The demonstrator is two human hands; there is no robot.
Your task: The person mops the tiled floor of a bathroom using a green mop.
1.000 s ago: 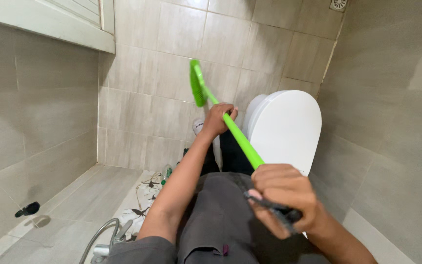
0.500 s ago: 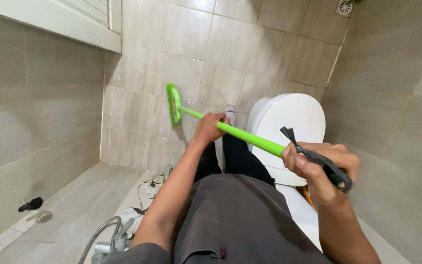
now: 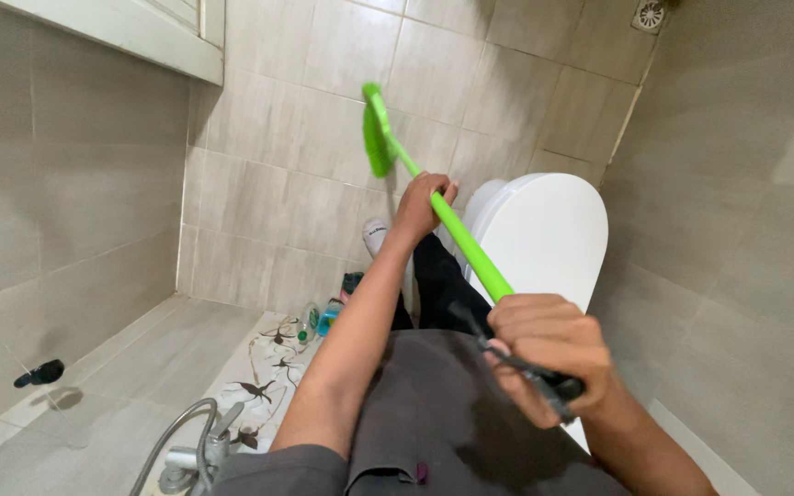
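Note:
A bright green long-handled brush [image 3: 443,225] slants across a tiled bathroom, its green head [image 3: 377,129] against the beige floor tiles. My left hand [image 3: 423,204] grips the shaft partway down, arm stretched forward. My right hand [image 3: 544,354] is closed around the dark end of the handle, close to the camera. A white toilet with its lid down [image 3: 539,234] lies just right of the shaft.
Beige tiled wall [image 3: 66,211] on the left with a dark hook [image 3: 40,373]. Small bottles [image 3: 322,317] stand beside a patterned mat [image 3: 259,386]. A metal hose and fitting [image 3: 190,450] sit at lower left, a floor drain [image 3: 648,16] at top right.
The brush head has swung from the left back toward the middle of the floor, and my right hand has pulled the handle end lower and closer to me.

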